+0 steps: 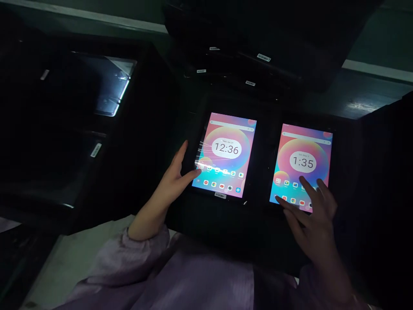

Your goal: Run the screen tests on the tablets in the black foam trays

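Two lit tablets lie side by side on a dark surface in front of me. The left tablet (pixel 226 172) shows a home screen with the clock at 12:36, and streaks of glare cross its lower left. My left hand (pixel 172 178) is open at its left edge, the thumb reaching the lower left corner of the screen. On the right tablet (pixel 303 142) the clock reads 1:35. Over its lower part my right hand (pixel 314 211) is open with fingers spread, one fingertip near the bottom left icons. Whether that fingertip touches the glass I cannot tell.
Dark devices with small white labels (pixel 263 57) lie behind the tablets. To the left stands a dark tray or box holding a glossy screen (pixel 118 86) and another labelled device (pixel 96 150). A pale strip (pixel 377 70) runs along the back.
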{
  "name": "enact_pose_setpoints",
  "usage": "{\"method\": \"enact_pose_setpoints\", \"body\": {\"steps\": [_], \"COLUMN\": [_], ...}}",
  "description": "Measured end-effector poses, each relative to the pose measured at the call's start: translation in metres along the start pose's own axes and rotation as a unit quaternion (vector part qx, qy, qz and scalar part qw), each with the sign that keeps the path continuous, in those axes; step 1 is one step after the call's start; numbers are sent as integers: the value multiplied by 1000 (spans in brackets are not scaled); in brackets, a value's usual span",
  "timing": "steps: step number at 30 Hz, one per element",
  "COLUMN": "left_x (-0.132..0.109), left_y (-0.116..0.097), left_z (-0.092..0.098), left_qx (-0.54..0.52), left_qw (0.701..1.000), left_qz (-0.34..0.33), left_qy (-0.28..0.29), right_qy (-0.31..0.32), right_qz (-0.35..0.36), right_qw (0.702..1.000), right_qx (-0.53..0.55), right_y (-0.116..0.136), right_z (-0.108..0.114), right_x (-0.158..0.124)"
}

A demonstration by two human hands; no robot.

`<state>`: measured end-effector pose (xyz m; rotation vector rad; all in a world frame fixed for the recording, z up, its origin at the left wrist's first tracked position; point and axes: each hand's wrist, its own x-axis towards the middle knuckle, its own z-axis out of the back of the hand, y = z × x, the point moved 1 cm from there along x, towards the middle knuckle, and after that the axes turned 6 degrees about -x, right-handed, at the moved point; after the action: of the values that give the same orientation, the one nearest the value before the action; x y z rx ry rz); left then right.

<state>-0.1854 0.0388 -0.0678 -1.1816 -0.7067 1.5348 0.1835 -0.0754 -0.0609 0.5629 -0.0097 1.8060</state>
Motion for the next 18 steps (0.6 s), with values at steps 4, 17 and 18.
{"method": "enact_pose_setpoints", "body": {"steps": [4,17,18], "left_x": [-2,0,-1], "left_y": [2,5,4], "left_z": [10,21,21], "left_qx": [-56,24,19], "left_qw": [996,988,988], "left_qz": [21,-8,-7], "left_qy": [72,153,153], "right_qy": [-9,-74,-77], "right_qz": [-3,-30,-30], "right_qw": [1000,997,996], "right_qx": [10,17,16], "right_y": [0,-3,-3], "right_z": [-3,0,0], "right_x": [2,-1,-1]}}
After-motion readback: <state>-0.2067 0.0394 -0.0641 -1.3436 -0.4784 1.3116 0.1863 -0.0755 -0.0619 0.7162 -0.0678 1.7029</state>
